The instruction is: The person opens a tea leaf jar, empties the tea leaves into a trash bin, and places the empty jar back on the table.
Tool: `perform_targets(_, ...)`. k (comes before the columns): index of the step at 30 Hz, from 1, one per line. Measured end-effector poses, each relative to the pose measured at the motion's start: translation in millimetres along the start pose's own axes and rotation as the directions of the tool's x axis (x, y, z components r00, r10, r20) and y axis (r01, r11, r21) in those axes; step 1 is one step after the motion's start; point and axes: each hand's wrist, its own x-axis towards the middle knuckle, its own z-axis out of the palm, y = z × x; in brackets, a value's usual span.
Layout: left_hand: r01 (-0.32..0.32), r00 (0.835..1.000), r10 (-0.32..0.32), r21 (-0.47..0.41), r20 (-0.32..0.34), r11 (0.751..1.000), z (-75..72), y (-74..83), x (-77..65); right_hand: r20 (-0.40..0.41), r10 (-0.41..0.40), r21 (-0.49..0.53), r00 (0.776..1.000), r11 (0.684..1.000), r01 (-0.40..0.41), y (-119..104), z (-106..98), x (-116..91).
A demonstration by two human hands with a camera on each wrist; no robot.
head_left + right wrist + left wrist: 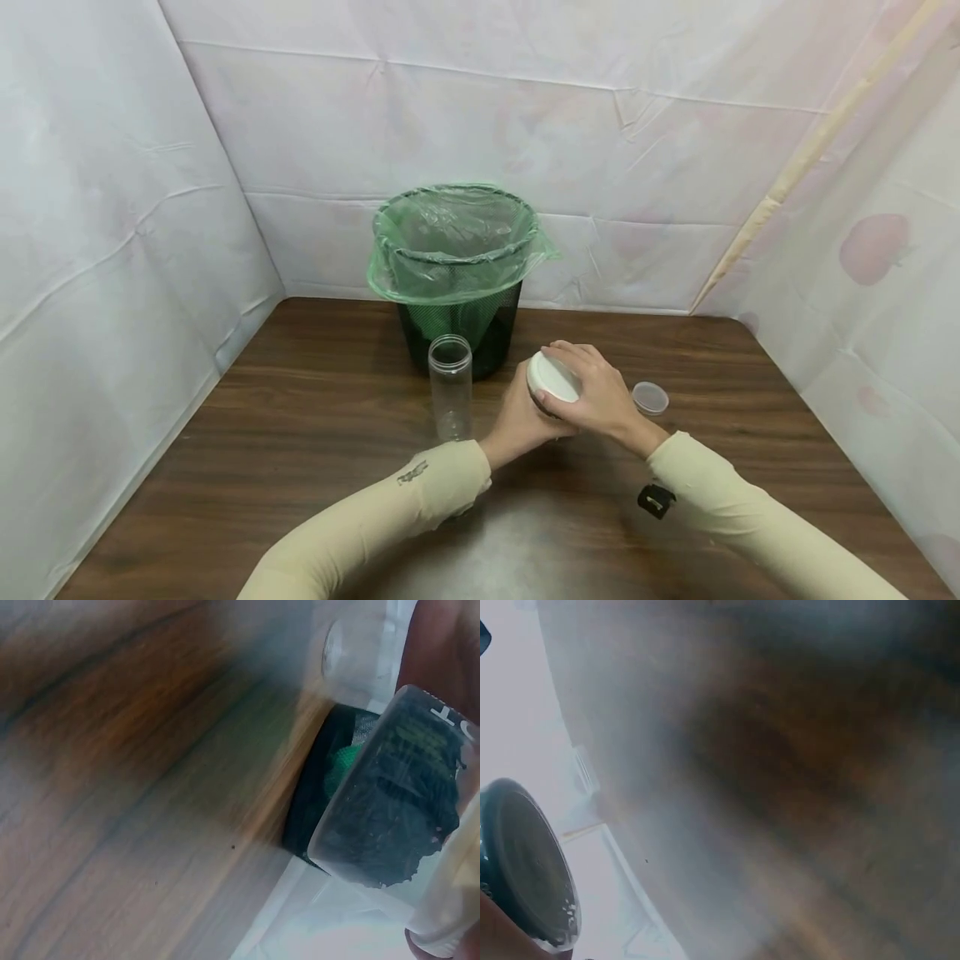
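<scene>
My left hand [523,415] grips a clear jar [394,799] with dark contents and white lettering, held tilted above the table. Its round base [536,859] shows at the lower left of the left wrist view. On top of the jar is a white lid [555,379], and my right hand [596,392] holds it by the rim with curled fingers and thumb. Just left of my hands stands an open, see-through plastic jar [452,396], upright. A translucent round cap [649,398] lies flat to the right of my right hand.
Behind the see-through jar stands a black mesh bin [491,333] lined with a green plastic bag [450,287] folded over its rim. All of this is on a dark wooden table [300,433]. White sheeting [637,158] encloses the back and both sides.
</scene>
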Motion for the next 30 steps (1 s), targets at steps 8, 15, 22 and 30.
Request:
perform_targets(8, 0.041, 0.998, -0.045, 0.099, 0.037, 0.994, -13.4, -0.3, -3.0, -0.001, 0.012, 0.039, 1.000, 0.999, -0.012, -8, 6, -1)
perform_targets(15, 0.038, 0.998, -0.046, 0.148, 0.047, 0.988, -18.9, -0.2, 0.7, -0.017, 0.013, 0.082, 1.000, 0.997, -0.012, -9, 7, 2)
perform_targets(22, 0.056, 0.996, -0.066, 0.148, 0.065, 0.987, -21.3, -1.2, -0.3, -0.014, 0.019, 0.127, 1.000, 0.992, -0.017, -8, 8, 1)
perform_targets(30, 0.077, 0.992, -0.087, 0.115, 0.092, 0.990, -23.9, -2.1, -3.1, -0.013, -0.020, 0.174, 1.000, 0.985, 0.022, -9, 8, 0)
